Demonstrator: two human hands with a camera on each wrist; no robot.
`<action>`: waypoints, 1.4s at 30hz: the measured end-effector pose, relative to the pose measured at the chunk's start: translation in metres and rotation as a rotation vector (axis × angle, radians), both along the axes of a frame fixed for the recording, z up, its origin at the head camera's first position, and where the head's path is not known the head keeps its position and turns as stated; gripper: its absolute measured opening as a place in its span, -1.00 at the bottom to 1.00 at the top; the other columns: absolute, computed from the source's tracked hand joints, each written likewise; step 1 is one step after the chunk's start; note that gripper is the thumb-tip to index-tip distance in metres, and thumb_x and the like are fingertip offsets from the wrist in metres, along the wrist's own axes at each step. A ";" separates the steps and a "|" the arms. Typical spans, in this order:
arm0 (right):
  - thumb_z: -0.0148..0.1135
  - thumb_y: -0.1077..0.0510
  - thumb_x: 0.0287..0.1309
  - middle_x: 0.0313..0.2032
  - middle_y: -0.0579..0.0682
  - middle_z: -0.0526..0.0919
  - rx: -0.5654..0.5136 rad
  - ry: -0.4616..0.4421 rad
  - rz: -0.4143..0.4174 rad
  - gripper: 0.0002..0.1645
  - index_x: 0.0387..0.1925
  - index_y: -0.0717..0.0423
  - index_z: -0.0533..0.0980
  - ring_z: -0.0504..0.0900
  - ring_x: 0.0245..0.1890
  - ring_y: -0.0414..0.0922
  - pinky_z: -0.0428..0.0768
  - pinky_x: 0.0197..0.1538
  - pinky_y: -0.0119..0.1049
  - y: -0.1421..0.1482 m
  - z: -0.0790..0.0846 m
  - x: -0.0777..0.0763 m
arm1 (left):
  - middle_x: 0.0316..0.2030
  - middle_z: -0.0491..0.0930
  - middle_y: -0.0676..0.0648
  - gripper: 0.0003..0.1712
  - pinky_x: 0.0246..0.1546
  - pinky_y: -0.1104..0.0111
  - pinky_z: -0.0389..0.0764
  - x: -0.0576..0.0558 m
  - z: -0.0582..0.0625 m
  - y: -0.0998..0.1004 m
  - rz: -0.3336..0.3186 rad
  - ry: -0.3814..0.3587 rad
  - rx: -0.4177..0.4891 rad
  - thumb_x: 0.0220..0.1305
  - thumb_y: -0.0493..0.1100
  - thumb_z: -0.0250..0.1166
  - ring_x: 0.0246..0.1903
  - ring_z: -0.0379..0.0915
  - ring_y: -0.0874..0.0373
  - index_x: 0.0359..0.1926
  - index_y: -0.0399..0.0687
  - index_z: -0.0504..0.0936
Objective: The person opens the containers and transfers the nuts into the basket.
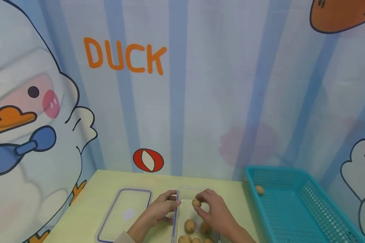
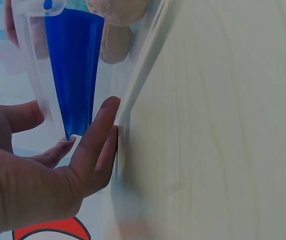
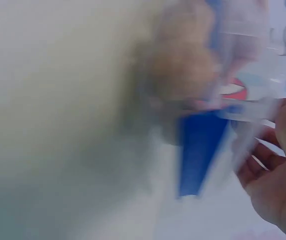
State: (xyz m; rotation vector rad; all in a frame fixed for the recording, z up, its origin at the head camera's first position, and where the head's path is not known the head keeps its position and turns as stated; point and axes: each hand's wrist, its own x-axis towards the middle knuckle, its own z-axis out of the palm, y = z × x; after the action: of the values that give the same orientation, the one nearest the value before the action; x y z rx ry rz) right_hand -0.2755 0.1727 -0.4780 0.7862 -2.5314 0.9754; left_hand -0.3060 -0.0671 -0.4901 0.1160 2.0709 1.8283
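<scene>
A clear plastic container [image 1: 175,219] with blue-lined flaps stands on the table, several walnuts [image 1: 190,225] lying in its near half. My left hand [image 1: 161,207] holds the container's left side, thumb at the rim and fingers along the outer wall. The left wrist view shows those fingers beside a blue-lined flap [image 2: 75,70]. Over the container's far half, my right hand [image 1: 214,209] pinches one walnut [image 1: 196,202] between thumb and fingers. In the blurred right wrist view, the hand [image 3: 277,165] is at the right edge and its walnut cannot be made out.
Left of the container lies a flat clear lid [image 1: 135,199] with a blue seal round its edge. A turquoise plastic basket [image 1: 276,168] stands to the right, with a single walnut [image 1: 260,190] near its far left corner. A printed curtain [image 1: 200,101] hangs behind the table.
</scene>
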 end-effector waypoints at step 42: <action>0.35 -0.08 0.46 -0.04 0.12 0.74 0.110 -0.149 -0.265 -0.54 0.09 0.22 0.62 0.72 0.00 0.15 0.71 0.03 0.13 0.206 0.079 -0.041 | 0.35 0.43 -0.33 -0.29 -0.28 0.03 0.78 0.001 0.000 0.001 0.034 0.003 -0.009 0.50 -0.17 0.33 0.20 0.51 -0.27 0.54 -0.22 0.32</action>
State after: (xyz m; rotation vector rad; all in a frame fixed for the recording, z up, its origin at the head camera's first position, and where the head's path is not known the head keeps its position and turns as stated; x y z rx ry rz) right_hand -0.3170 0.3785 -0.3986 0.4029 -2.7468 0.8400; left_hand -0.3054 -0.0662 -0.4904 0.0816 2.0954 1.8389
